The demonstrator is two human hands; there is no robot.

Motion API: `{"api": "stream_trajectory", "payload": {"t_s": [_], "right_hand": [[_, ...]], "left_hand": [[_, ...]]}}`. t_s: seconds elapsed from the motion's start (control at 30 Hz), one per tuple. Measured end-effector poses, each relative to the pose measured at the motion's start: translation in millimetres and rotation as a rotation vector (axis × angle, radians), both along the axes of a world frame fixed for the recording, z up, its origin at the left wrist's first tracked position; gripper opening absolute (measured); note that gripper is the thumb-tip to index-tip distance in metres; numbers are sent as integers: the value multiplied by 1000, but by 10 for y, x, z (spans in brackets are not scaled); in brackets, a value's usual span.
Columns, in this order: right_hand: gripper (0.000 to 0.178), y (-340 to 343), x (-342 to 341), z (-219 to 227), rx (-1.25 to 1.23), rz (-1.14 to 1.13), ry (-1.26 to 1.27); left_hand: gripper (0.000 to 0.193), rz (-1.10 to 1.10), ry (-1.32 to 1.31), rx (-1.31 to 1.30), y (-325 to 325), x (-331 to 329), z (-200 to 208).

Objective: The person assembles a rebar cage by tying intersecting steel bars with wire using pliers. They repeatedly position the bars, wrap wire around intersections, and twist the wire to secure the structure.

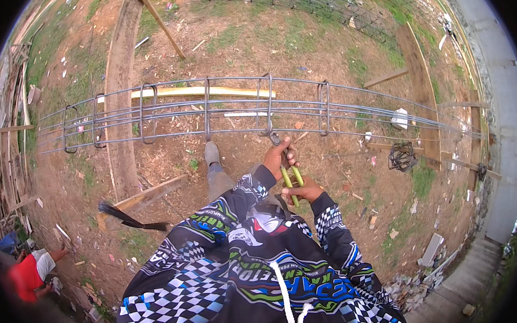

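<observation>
A pair of pincers (287, 180) with yellow-green handles is in front of me, its dark jaws close to the near side of a steel rebar cage (238, 104). My left hand (277, 158) is closed near the head of the pincers, just below a square stirrup (268, 103). Lower down, my right hand (305, 190) has its fingers curled at the handles. Whether the jaws touch the cage is hard to tell. Long bars and several square stirrups make up the cage, which stretches across the view from left to right.
Wooden planks (121, 88) on edge stand under the cage at left and right (420, 88). A tangled dark wire coil (402, 156) lies at right, a bundle of black strands (133, 218) at left. Another mesh cage (315, 2) lies beyond. A person in red (26, 276) is at lower left.
</observation>
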State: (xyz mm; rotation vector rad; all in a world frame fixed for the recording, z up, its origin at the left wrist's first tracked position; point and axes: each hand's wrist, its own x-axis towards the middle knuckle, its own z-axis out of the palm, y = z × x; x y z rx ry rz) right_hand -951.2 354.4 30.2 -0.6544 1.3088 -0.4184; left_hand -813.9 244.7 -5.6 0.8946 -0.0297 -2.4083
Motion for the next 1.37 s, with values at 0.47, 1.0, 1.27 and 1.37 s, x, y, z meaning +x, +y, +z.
{"api": "stream_trajectory", "payload": {"t_s": [0.47, 1.0, 1.27, 1.37], "right_hand": [[47, -6, 51, -263, 97, -155, -555], [75, 1, 469, 68, -447, 114, 796], [99, -22, 89, -263, -24, -227, -772], [97, 58, 70, -263, -39, -277, -865]], "left_hand": [[50, 21, -289, -215, 240, 281, 30], [32, -158, -952, -772, 263, 428, -38], [33, -8, -476, -510, 20, 674, 145], [30, -290, -752, -858, 14, 666, 244]]}}
